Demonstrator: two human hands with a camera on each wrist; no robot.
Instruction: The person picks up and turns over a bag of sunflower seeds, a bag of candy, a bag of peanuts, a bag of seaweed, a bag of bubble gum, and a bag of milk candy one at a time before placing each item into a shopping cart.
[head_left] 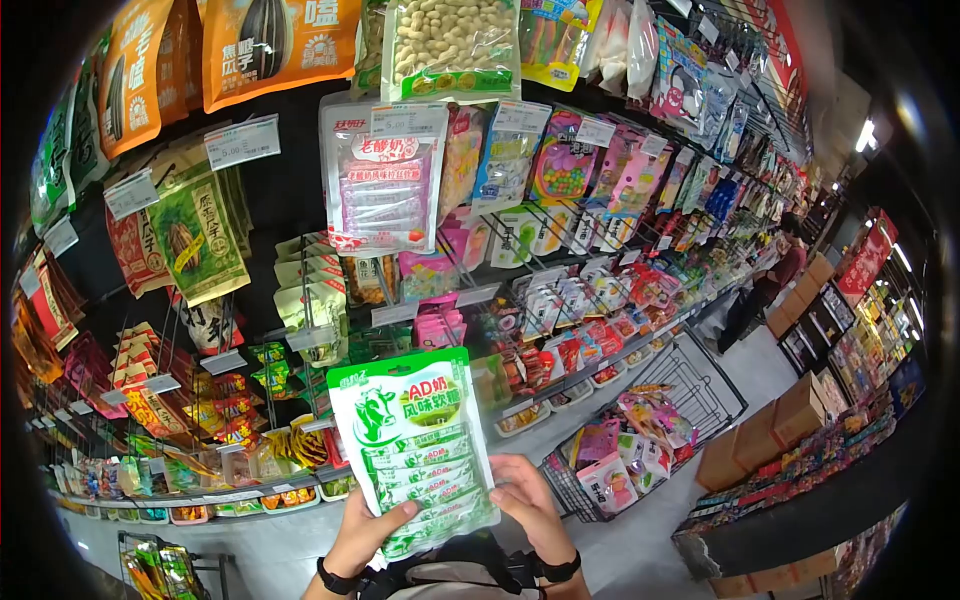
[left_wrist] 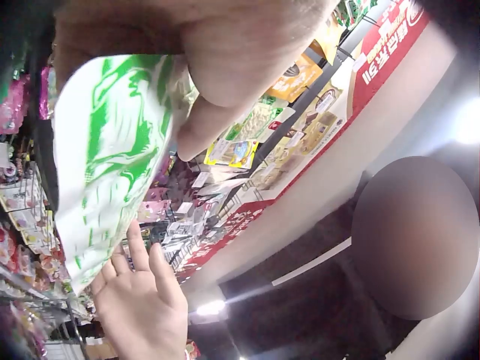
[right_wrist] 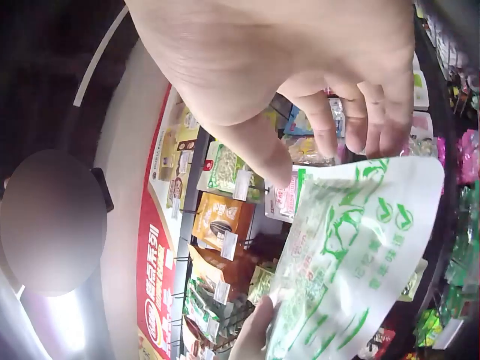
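A green-and-white bag of AD milk soft candy (head_left: 412, 440) stands upright before me in the head view, its clear window showing several small wrapped sticks. My left hand (head_left: 365, 525) grips its lower left edge, thumb across the front and fingers hidden behind. At the lower right edge is my right hand (head_left: 530, 505), fingertips right by the bag. In the left wrist view the right hand (left_wrist: 146, 311) shows an open palm with extended fingers. The right wrist view shows the thumb and fingers of this hand (right_wrist: 300, 67) spread apart over the bag's edge (right_wrist: 352, 247).
Hanging snack bags fill the rack ahead, including a pink-and-white candy bag (head_left: 385, 180) and a peanut bag (head_left: 452, 50). A black wire cart (head_left: 562, 490) holding snack packages stands to the right. Farther along the aisle are a person (head_left: 765, 285) and cardboard boxes (head_left: 745, 445).
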